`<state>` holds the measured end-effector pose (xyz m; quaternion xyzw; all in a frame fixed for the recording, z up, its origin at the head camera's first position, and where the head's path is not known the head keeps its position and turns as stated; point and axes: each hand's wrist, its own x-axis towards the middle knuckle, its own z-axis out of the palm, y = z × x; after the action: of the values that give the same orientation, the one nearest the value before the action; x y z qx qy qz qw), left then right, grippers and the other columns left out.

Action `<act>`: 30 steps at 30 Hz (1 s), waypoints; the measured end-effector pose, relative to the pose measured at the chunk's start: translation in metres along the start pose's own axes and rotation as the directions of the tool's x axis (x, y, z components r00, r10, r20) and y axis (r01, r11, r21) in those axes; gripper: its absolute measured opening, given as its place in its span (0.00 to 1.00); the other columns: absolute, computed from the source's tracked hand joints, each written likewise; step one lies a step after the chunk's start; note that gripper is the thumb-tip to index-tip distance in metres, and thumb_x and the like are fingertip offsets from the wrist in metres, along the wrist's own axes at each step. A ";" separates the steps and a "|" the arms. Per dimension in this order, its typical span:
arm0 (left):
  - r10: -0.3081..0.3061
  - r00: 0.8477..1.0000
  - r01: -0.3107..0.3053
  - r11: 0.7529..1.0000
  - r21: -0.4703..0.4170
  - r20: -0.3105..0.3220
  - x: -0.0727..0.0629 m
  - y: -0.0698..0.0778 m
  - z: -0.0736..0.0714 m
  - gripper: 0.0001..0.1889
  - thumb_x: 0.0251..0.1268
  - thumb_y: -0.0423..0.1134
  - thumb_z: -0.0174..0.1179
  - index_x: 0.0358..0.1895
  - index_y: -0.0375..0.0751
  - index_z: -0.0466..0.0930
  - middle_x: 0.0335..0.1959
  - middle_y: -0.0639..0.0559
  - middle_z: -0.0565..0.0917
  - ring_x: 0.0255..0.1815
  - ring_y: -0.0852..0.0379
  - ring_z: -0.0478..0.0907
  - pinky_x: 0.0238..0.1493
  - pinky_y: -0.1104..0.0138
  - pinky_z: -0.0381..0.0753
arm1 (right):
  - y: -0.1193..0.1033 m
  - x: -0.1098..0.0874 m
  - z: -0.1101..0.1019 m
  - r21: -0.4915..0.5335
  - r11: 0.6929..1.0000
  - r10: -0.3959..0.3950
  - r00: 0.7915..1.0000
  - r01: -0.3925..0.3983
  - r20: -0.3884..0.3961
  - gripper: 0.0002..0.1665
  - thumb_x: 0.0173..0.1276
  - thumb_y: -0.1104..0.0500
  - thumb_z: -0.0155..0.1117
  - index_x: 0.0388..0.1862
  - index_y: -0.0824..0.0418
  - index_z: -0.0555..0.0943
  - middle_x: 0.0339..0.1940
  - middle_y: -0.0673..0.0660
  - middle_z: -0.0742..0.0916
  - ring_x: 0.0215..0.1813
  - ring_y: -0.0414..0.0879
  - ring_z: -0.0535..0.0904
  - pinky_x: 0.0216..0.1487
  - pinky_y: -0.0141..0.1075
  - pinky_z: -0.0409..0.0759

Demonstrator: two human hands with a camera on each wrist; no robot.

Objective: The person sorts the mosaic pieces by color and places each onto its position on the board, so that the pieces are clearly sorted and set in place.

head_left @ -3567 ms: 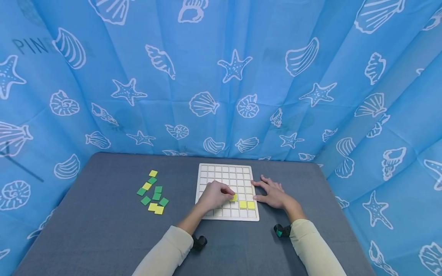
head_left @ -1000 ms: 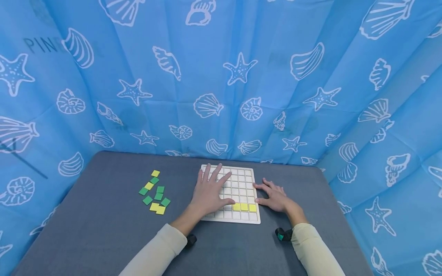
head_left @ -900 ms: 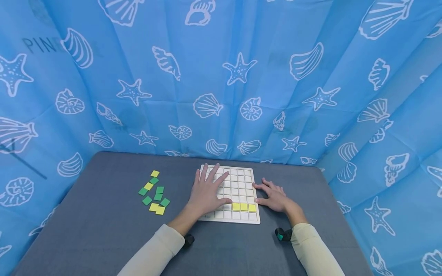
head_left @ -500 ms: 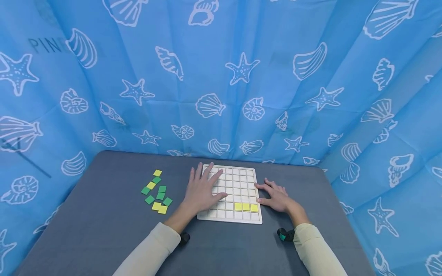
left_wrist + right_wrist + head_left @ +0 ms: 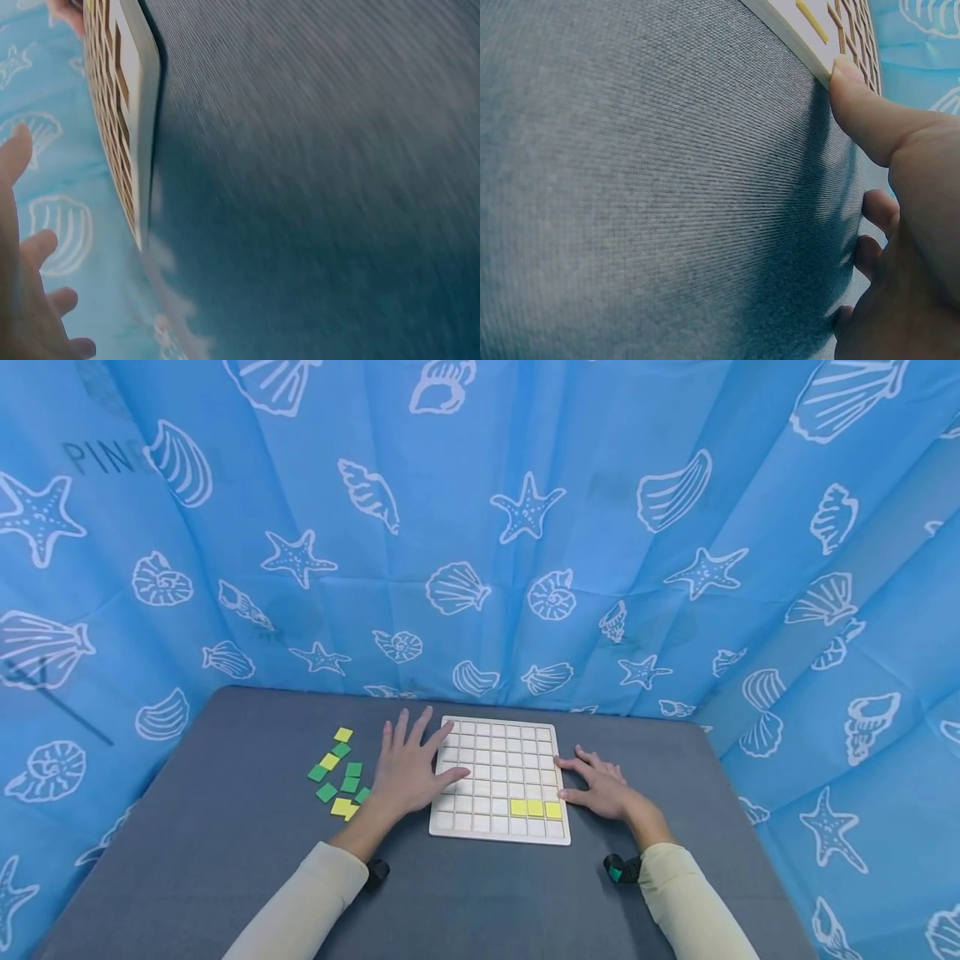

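A white gridded board point(image 5: 491, 837) lies on the grey table, with three yellow square tiles point(image 5: 536, 808) side by side in one row near its lower right. My left hand point(image 5: 405, 772), fingers spread and holding nothing, is over the board's left side; the left wrist view shows its fingers point(image 5: 62, 301) apart from the board point(image 5: 148, 142). My right hand point(image 5: 603, 791) rests at the right edge of the board. In the right wrist view its thumb point(image 5: 862, 112) touches the board's rim point(image 5: 799, 41), while the other fingers are loosely bent.
Left of the board lie several loose green tiles point(image 5: 326, 792) and yellow tiles point(image 5: 343, 735), some partly behind my left hand and wrist. Grey fabric covers the table point(image 5: 225, 827). A blue curtain point(image 5: 480, 527) with shell prints hangs behind and around it.
Earlier my left hand pinched a yellow tile over the board; that tile now sits beside the other two. The left hand has since opened and moved left. The right hand has stayed.
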<state>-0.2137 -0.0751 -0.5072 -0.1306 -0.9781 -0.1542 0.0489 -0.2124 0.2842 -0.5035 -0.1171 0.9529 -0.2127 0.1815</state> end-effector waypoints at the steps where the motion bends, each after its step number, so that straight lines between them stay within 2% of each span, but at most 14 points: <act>1: -0.004 1.000 0.004 1.000 0.002 -0.003 -0.001 -0.003 -0.001 0.47 0.60 0.80 0.51 0.80 0.65 0.57 0.85 0.48 0.52 0.85 0.33 0.42 0.81 0.36 0.41 | 0.000 0.000 0.000 -0.002 1.000 -0.002 1.000 0.002 -0.001 0.41 0.73 0.37 0.61 0.80 0.49 0.65 0.84 0.69 0.55 0.82 0.75 0.46 0.74 0.75 0.42; 9: -0.050 0.999 0.051 0.998 0.038 -0.018 -0.003 -0.026 -0.003 0.48 0.59 0.81 0.49 0.81 0.64 0.57 0.85 0.46 0.50 0.86 0.33 0.41 0.81 0.36 0.39 | 0.001 0.000 0.001 0.002 1.000 0.001 1.000 -0.001 -0.005 0.41 0.73 0.37 0.61 0.80 0.48 0.65 0.84 0.69 0.55 0.82 0.74 0.46 0.75 0.75 0.42; 21: -0.125 0.992 0.125 0.992 0.025 -0.001 -0.001 -0.059 -0.013 0.47 0.62 0.76 0.54 0.81 0.61 0.56 0.86 0.43 0.47 0.85 0.31 0.33 0.78 0.31 0.31 | 0.001 0.000 0.000 0.000 1.000 0.001 1.000 -0.001 -0.006 0.41 0.74 0.37 0.61 0.80 0.49 0.65 0.84 0.69 0.55 0.83 0.75 0.46 0.75 0.75 0.41; 30: -0.191 0.981 0.191 0.981 0.033 -0.020 0.001 -0.081 -0.019 0.45 0.64 0.67 0.61 0.81 0.57 0.56 0.84 0.38 0.52 0.82 0.24 0.43 0.77 0.29 0.38 | 0.004 0.002 0.002 -0.007 1.000 -0.001 1.000 0.001 0.000 0.41 0.74 0.37 0.60 0.80 0.48 0.64 0.85 0.68 0.55 0.83 0.73 0.45 0.75 0.74 0.42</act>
<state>-0.2357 -0.1553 -0.5128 -0.0339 -0.9882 -0.1424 0.0441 -0.2141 0.2866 -0.5075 -0.1184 0.9536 -0.2093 0.1812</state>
